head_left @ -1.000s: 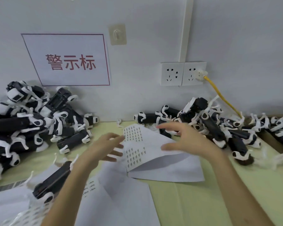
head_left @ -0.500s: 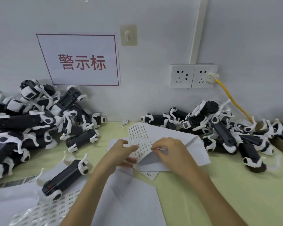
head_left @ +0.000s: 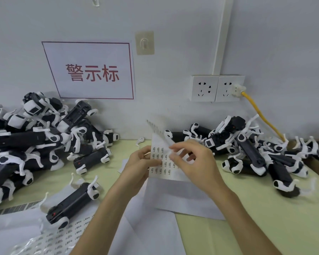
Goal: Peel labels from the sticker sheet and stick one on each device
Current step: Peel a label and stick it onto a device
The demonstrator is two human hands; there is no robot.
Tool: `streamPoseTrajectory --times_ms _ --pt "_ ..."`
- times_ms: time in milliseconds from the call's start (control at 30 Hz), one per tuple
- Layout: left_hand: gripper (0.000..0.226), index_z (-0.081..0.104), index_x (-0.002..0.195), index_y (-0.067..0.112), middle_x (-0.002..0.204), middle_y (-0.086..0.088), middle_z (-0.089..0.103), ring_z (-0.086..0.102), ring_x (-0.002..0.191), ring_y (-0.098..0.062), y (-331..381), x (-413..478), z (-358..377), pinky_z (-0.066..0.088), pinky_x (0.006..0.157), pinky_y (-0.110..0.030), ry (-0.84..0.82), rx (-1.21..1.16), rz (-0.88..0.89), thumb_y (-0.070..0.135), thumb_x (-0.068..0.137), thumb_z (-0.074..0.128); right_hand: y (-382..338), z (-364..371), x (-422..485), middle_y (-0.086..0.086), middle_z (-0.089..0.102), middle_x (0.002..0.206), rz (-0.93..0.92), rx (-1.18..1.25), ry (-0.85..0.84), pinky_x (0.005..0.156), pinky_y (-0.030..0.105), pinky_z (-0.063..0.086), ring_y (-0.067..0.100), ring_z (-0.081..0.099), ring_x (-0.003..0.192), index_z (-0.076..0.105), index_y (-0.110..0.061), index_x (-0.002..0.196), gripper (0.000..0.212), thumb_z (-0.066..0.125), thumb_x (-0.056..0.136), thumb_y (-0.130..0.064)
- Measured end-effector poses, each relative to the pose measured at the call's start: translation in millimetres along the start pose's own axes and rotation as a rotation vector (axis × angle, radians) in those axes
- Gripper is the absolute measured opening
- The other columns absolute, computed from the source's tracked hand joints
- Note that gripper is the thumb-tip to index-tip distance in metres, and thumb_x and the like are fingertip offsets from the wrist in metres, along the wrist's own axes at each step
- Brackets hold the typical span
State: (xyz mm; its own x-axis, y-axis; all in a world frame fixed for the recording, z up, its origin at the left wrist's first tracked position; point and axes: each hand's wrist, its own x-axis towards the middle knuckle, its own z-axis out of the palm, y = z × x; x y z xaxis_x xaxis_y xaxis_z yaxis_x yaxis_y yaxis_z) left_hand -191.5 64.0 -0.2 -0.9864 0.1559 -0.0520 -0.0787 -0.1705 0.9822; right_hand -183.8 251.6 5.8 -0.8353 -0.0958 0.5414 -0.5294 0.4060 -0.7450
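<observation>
Sheet (head_left: 158, 155) held above surface (head_left: 265, 208): left grip (head_left: 136, 168) pinches its left edge, right grip (head_left: 197, 164) pinches strip (head_left: 159, 132) lifting off its top. Peel underway, sticking not yet done; devices (head_left: 35, 140) piled both sides, labelled or not, cannot tell.

Pale wall (head_left: 173, 19) with double socket (head_left: 217, 88), yellow-green table (head_left: 265, 218)
</observation>
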Motion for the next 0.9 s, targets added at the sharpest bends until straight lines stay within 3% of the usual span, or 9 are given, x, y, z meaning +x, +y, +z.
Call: streamPoseTrajectory --times_ms 100,233,400,500,700,900 --pt "0.044 0.069 0.123 0.004 0.117 -0.024 0.072 0.071 0.106 -0.040 7.2 -3.9 5.5 0.061 0.087 -0.046 -0.085 -0.039 0.047 -0.019 0.088 0.057 -6.7 -0.9 2.0 -0.015 0.068 0.095 -0.043 -0.022 0.086 0.068 0.009 0.044 0.005 0.065 0.085 0.075 -0.030 0.102 0.021 0.083 0.083 -0.023" --pt "0.039 0.072 0.120 0.005 0.118 -0.024 0.072 0.070 0.108 -0.040 13.7 -9.7 13.9 0.059 0.090 -0.046 -0.144 -0.052 0.083 -0.011 0.084 0.065 -12.3 -0.3 2.5 -0.016 0.066 0.094 -0.081 -0.063 0.139 0.069 0.006 0.041 0.005 0.064 0.086 0.075 -0.028 0.097 0.020 0.083 0.079 -0.029" --pt "0.036 0.072 0.121 0.005 0.124 -0.022 0.070 0.067 0.115 -0.035 19.1 -13.8 17.6 0.049 0.104 -0.049 -0.180 -0.003 0.085 0.026 0.092 0.064 -15.1 -2.5 3.2 -0.016 0.066 0.094 -0.128 -0.104 0.153 0.073 0.006 0.039 0.005 0.062 0.085 0.076 -0.024 0.097 0.017 0.083 0.081 -0.024" --pt "0.044 0.075 0.115 0.006 0.117 -0.020 0.073 0.070 0.105 -0.029 21.4 -15.7 20.2 0.053 0.096 -0.040 -0.124 0.075 0.082 0.044 0.098 0.061 -16.0 -3.3 2.2 -0.014 0.067 0.094 -0.128 -0.087 0.111 0.071 0.006 0.039 0.007 0.064 0.084 0.077 -0.023 0.094 0.017 0.083 0.081 -0.015" --pt "0.034 0.081 0.093 0.011 0.095 -0.011 0.078 0.074 0.090 -0.020 22.6 -15.8 25.7 0.054 0.082 -0.029 0.003 0.092 0.170 0.041 0.087 0.067 -15.5 -5.1 2.0 -0.014 0.069 0.088 -0.150 -0.081 0.106 0.071 0.007 0.041 0.010 0.066 0.082 0.077 -0.023 0.090 0.014 0.078 0.083 -0.011" --pt "0.028 0.079 0.090 0.005 0.089 -0.014 0.073 0.070 0.083 -0.021 25.6 -18.4 28.2 0.056 0.076 -0.029 0.027 0.022 0.137 0.027 0.098 0.063 -12.7 -0.9 0.2 -0.009 0.072 0.087 -0.250 -0.164 0.154 0.066 0.017 0.047 0.008 0.064 0.074 0.079 -0.017 0.091 0.012 0.079 0.084 -0.007"
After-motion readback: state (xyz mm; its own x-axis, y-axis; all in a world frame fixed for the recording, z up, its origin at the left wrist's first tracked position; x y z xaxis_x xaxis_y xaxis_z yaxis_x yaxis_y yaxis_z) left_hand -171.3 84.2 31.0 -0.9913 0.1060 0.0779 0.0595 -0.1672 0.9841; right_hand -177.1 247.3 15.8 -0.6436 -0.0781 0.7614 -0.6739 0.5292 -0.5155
